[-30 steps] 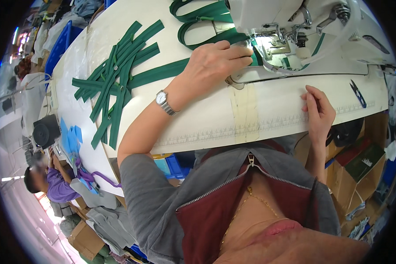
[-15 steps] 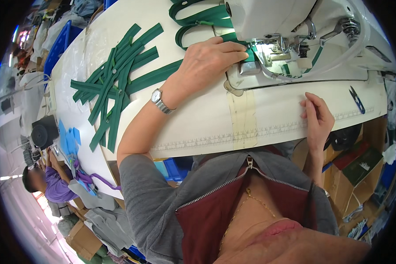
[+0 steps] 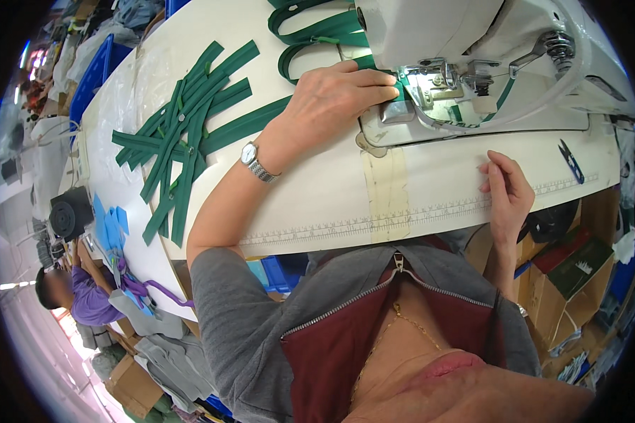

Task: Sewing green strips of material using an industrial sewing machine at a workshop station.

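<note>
head view: the left hand (image 3: 335, 96), bunched, presses green zipper tape (image 3: 401, 90) at the sewing machine (image 3: 434, 28), grip hidden; the right hand (image 3: 509, 192) curls loosely, empty. looped tapes (image 3: 317, 32) far left seem stitched; the loose pile (image 3: 188, 116), left, unstitched.

A sewing workshop. An industrial sewing machine (image 3: 430, 32) stands at one o'clock; loose green zippers (image 3: 177, 134) lie piled at ten.

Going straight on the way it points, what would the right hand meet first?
Probably the sewing machine, across the strip of table ahead; how high the right hand sits is unclear from this view.
</note>
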Available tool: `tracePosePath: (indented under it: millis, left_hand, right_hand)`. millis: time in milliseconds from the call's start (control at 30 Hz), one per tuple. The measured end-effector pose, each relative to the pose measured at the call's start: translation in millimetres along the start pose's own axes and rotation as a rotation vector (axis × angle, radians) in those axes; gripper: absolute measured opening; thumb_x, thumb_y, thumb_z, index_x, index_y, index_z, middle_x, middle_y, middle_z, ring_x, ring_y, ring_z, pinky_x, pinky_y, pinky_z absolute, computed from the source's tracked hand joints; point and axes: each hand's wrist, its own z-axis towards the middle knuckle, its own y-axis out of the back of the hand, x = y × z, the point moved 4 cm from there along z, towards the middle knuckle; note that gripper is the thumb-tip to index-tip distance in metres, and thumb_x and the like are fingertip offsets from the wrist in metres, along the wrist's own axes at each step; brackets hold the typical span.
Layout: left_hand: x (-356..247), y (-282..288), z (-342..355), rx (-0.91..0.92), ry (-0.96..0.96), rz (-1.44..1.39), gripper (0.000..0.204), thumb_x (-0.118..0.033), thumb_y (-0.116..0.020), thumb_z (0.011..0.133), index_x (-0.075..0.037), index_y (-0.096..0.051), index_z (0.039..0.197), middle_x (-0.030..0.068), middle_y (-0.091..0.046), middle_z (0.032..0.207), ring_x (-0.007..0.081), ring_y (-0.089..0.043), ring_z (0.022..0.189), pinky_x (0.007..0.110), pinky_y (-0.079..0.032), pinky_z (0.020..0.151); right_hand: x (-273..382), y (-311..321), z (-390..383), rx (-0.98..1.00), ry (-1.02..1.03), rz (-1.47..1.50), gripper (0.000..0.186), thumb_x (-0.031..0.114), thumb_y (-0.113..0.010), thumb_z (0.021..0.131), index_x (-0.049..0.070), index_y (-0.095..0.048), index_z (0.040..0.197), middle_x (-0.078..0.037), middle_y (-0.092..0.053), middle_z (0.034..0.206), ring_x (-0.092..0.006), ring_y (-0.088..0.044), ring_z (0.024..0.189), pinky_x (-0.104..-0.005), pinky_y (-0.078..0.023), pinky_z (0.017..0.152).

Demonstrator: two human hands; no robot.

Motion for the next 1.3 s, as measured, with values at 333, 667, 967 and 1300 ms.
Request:
tracePosePath:
  millis: [333, 667, 967, 1300]
  left_hand:
    - [5.3, 3.0, 4.6, 0.033, 0.027, 0.064, 0.023, -0.008, -0.059, 0.072, -0.015, -0.068, 0.092, -0.0052, -0.063, 0.098, 0.0156, -0.057, 0.077, 0.027, -0.049, 0.060]
    - [5.2, 69.5, -52.2, -0.043, 0.632, -0.113, 0.051, 0.006, -0.063, 0.066, -0.007, -0.056, 0.115, 0.0054, -0.059, 0.112, 0.0170, -0.060, 0.084, 0.026, -0.048, 0.067]
    - [-40.6, 47.5, -43.3, -0.419, 0.622, -1.629, 0.040, 0.005, -0.051, 0.083, -0.004, -0.051, 0.122, 0.0131, -0.053, 0.125, 0.0274, -0.053, 0.112, 0.035, -0.043, 0.094]
    - [-68.7, 61.6, -59.4, -0.267, 0.055, 0.287, 0.046, -0.017, -0.072, 0.067, -0.011, -0.059, 0.111, 0.0038, -0.055, 0.121, 0.0187, -0.059, 0.081, 0.029, -0.046, 0.071]
  right_hand:
    - [-1.4, 0.7, -2.2, -0.016, 0.000, 0.044, 0.018, -0.001, -0.053, 0.087, -0.002, -0.062, 0.102, -0.006, -0.060, 0.080, -0.0067, -0.052, 0.061, -0.0173, -0.042, 0.055]
    - [19.9, -16.5, -10.3, 0.092, 0.113, 0.053, 0.026, -0.001, -0.059, 0.081, 0.000, -0.061, 0.106, -0.006, -0.062, 0.087, -0.0082, -0.055, 0.067, -0.0191, -0.045, 0.060]
    - [59.2, -116.9, -31.5, 0.726, -0.036, 0.378, 0.027, 0.016, -0.062, 0.083, -0.002, -0.061, 0.104, -0.008, -0.065, 0.086, -0.0129, -0.062, 0.076, -0.0243, -0.049, 0.067]
    - [39.5, -95.9, 3.7, 0.649, -0.396, 0.485, 0.039, 0.032, -0.050, 0.092, -0.004, -0.062, 0.085, -0.003, -0.055, 0.059, -0.0079, -0.049, 0.040, -0.0191, -0.038, 0.037]
